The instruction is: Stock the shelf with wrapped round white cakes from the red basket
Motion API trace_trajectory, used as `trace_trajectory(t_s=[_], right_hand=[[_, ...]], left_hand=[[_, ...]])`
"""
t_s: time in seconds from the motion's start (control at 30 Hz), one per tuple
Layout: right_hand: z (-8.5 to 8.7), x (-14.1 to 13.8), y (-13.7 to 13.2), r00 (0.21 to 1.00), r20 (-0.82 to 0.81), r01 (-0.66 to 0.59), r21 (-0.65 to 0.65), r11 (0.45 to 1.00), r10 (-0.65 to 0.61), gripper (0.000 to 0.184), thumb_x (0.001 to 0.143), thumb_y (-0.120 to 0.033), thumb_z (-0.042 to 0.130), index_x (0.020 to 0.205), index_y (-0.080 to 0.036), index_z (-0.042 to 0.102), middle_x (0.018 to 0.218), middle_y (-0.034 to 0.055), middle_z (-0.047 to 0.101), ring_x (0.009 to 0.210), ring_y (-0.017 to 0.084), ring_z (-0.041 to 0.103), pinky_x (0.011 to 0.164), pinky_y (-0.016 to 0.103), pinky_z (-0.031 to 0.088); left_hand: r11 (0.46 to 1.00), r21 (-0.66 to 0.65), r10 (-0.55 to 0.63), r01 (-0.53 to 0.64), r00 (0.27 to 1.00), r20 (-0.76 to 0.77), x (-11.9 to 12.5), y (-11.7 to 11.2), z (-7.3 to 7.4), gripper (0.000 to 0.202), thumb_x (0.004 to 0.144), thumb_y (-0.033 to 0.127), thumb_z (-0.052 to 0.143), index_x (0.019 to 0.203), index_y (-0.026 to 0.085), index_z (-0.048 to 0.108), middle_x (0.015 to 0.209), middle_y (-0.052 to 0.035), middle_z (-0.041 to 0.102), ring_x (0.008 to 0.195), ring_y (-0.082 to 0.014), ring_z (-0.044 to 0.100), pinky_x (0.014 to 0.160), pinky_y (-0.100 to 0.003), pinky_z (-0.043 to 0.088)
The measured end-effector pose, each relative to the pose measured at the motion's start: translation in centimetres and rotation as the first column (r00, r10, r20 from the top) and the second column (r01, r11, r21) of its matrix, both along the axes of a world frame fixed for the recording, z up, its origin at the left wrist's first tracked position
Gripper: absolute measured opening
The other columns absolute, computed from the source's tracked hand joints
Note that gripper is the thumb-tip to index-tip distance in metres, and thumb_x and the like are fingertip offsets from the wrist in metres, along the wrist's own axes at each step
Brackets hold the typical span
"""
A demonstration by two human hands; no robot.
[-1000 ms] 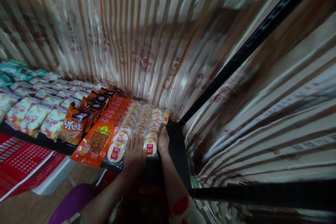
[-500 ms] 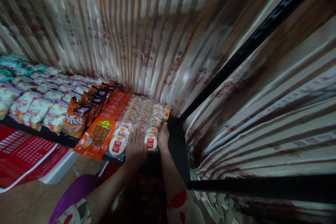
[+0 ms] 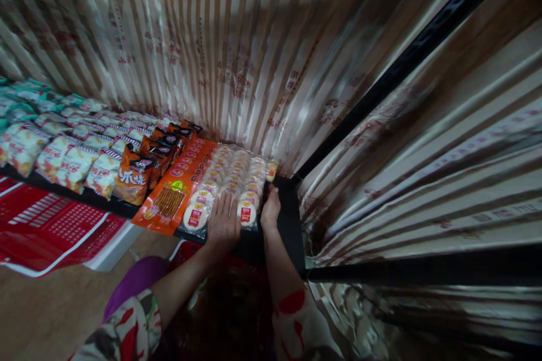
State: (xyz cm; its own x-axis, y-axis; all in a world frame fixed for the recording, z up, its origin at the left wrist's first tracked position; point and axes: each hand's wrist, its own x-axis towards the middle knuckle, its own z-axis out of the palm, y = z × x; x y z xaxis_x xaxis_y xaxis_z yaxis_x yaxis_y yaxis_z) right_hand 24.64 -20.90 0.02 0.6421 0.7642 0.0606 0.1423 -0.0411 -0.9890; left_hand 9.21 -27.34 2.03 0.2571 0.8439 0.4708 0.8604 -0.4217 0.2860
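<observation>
Rows of clear-wrapped round white rice crackers (image 3: 195, 216) with red labels lie at the right end of a black shelf (image 3: 290, 208). My left hand (image 3: 224, 221) rests flat on the near packs, fingers stretched out and slightly apart. Just right of the rows, my right hand (image 3: 271, 208) is on its side above the bare shelf, a narrow gap from the packs. Its fingers point away from me and are partly hidden; nothing shows in them. Left of the crackers lies a flat orange snack bag (image 3: 169, 203) with brown sticks in its window. A small yellowish pack (image 3: 271, 169) sits at the back right.
Orange-and-black snack bags (image 3: 132, 177), white snack bags (image 3: 76, 166) and green bags (image 3: 25, 93) fill the shelf leftward. Below is a red basket (image 3: 55, 225) with a white handle. A striped curtain (image 3: 237, 39) hangs behind, and a black post (image 3: 381, 90) rises at the right.
My right hand has shifted slightly off the crackers' right side, opening a small gap. My left hand stays on the packs. The view has tilted a little, so the shelf appears higher and further right.
</observation>
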Motion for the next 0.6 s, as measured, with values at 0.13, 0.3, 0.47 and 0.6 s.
trace_trajectory(t_s=[0.13,0.3,0.47,0.6], right_hand=[[0.8,-0.7,-3.3,0.997,0.009,0.079,0.046,0.996,-0.08,0.061,0.086,-0.053,0.027,0.117,-0.01,0.057,0.122,0.0124,0.058,0.116,0.021,0.051,0.1,0.036,0.036],[1.0,-3.6,-9.3,0.997,-0.027,0.073,0.173,0.982,-0.07,0.05,0.086,-0.046,0.033,0.109,-0.01,0.059,0.11,0.014,0.062,0.102,0.02,0.058,0.089,0.036,0.045],[-0.6,-6.2,-16.4,0.995,0.095,-0.016,0.081,0.997,0.008,0.039,0.088,-0.041,0.035,0.094,-0.014,0.062,0.097,0.0105,0.066,0.091,0.019,0.06,0.083,0.034,0.046],[-2.1,-8.3,-20.2,0.939,0.268,-0.22,-0.003,0.975,0.213,0.03,0.087,-0.034,0.039,0.089,-0.017,0.063,0.095,0.0095,0.065,0.094,0.019,0.058,0.087,0.034,0.044]], left_hand=[[0.99,-0.022,-0.135,0.137,0.988,0.077,-0.5,-2.5,-0.2,0.035,0.085,0.016,0.038,0.114,0.012,0.058,0.129,-0.0127,0.052,0.128,-0.0252,0.038,0.104,-0.043,0.035],[0.915,-0.136,-0.356,0.38,0.919,0.172,-1.7,-8.1,-2.2,0.028,0.084,0.016,0.039,0.099,0.017,0.063,0.102,-0.0078,0.065,0.094,-0.0195,0.057,0.084,-0.034,0.048],[0.87,-0.39,-0.233,0.301,0.949,0.212,-3.1,-13.2,-5.6,0.027,0.083,0.014,0.042,0.097,0.019,0.064,0.098,-0.0068,0.065,0.093,-0.0186,0.059,0.081,-0.031,0.048],[0.676,-0.733,0.037,0.067,0.991,0.125,-4.6,-14.3,-8.6,0.032,0.084,0.014,0.042,0.109,0.017,0.06,0.109,-0.0098,0.064,0.096,-0.0174,0.061,0.081,-0.027,0.047]])
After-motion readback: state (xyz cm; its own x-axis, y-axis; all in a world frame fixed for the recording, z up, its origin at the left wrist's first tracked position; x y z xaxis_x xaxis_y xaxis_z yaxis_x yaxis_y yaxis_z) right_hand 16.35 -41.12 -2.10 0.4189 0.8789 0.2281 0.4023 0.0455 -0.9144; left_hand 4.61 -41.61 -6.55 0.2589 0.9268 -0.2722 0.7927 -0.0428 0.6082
